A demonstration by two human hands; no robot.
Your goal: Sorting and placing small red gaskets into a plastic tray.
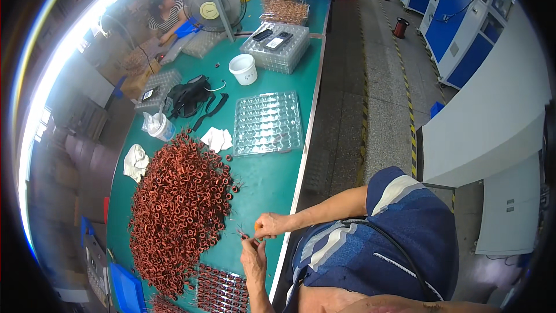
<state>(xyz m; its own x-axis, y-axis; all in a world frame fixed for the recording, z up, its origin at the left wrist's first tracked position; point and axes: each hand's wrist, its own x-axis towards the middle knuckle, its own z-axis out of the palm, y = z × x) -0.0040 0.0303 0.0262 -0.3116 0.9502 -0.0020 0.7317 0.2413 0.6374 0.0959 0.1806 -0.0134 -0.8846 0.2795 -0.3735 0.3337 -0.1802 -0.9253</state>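
Note:
My left hand (253,259) is at the table's near edge, its fingers pinched on a small red-brown ring coil (244,236) with thin wire leads sticking out. Right beside it, my right hand (271,226) closes around a small orange piece (257,227), mostly hidden by the fingers; its kind cannot be made out. A big heap of similar ring coils (179,214) lies to the left of both hands. Close to my left forearm, a clear tray (223,291) carries rows of these coils.
A clear moulded tray (268,123) lies farther up the green table (260,179), near a white tub (242,69), white cloths (216,139) and a black bag (188,97). Stacked trays (284,46), a fan (213,6) and two people are beyond. A blue bin (126,290) stands lower left.

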